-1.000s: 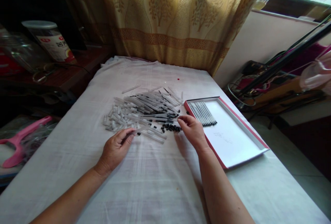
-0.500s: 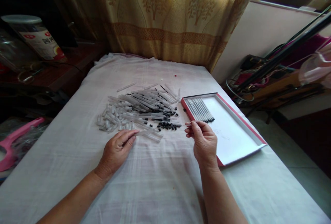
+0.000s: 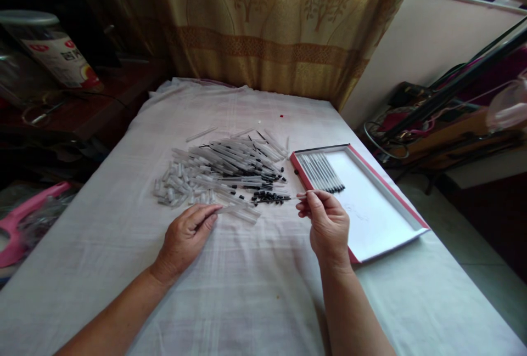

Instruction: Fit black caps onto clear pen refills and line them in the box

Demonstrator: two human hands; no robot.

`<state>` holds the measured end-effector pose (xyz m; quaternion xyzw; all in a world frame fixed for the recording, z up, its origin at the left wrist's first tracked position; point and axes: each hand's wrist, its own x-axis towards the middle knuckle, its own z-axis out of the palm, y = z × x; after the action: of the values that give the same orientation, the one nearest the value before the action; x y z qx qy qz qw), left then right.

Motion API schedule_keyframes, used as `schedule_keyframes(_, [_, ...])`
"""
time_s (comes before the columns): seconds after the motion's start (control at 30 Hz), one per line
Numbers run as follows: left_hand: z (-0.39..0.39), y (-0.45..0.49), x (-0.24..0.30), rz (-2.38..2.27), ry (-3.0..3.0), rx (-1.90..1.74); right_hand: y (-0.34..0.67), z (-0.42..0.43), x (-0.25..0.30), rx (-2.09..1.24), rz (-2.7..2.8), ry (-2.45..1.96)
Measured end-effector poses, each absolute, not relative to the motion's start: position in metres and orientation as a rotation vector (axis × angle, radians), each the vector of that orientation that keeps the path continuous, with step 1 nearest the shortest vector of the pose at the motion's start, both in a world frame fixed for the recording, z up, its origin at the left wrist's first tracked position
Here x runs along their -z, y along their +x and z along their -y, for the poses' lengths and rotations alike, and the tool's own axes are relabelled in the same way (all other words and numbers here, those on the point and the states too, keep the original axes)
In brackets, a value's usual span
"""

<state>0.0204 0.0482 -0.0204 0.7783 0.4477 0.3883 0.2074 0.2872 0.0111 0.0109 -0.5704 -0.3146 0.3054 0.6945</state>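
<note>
My left hand (image 3: 187, 241) is closed, pinching a clear pen barrel (image 3: 231, 209) that points right, low over the cloth. Opposite it, my right hand (image 3: 329, 227) is closed on a thin pen refill (image 3: 293, 198), its dark end pointing left toward the barrel. A gap separates the two. Between and behind my hands lie a pile of clear pen barrels and refills (image 3: 230, 158), loose clear caps (image 3: 179, 183) and small black plugs (image 3: 269, 197). Right of the pile, a row of pens with black ends (image 3: 321, 172) lies in a shallow red-edged box lid (image 3: 370, 224).
A white cloth (image 3: 230, 301) covers the table. Tiny red (image 3: 281, 116) and white bits lie toward its far side. A patterned curtain (image 3: 263, 43) hangs behind. At left are a lidded jar (image 3: 57, 51) and a pink plastic object (image 3: 24, 224); a black bar (image 3: 453, 84) slants at right.
The view has shifted slightly. Both hands keep their grips and nearly the same places; more of the refill's dark end shows over the black plugs.
</note>
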Motion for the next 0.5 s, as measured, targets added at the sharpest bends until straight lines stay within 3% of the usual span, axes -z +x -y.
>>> schedule_keyframes(0.5, [-0.0461,0.0219,0.0195,-1.205,2.3,-1.042,0.2801,-0.0135,-0.0093,-0.74,0.77,-1.308])
